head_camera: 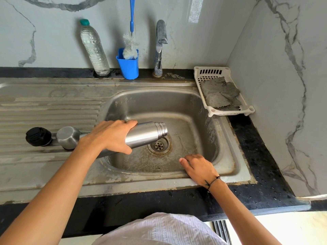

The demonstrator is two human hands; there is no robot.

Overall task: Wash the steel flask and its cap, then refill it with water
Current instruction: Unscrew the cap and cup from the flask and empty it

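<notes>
My left hand [110,137] grips the steel flask [147,133], which lies nearly level over the sink basin [194,110]. Its open threaded mouth points right, above the drain [159,145]. No water is seen coming out. On the drainboard to the left stand the steel cup cap [68,137] and the black stopper [38,136]. My right hand [199,169] rests on the sink's front rim, fingers loose, holding nothing. The tap [160,48] at the back is not running.
A plastic water bottle [93,48] and a blue cup [128,65] with a bottle brush [130,48] stand against the back wall. A white basket [247,110] with grey scrub pads [219,94] sits at the right. The black counter edge [265,167] borders the sink.
</notes>
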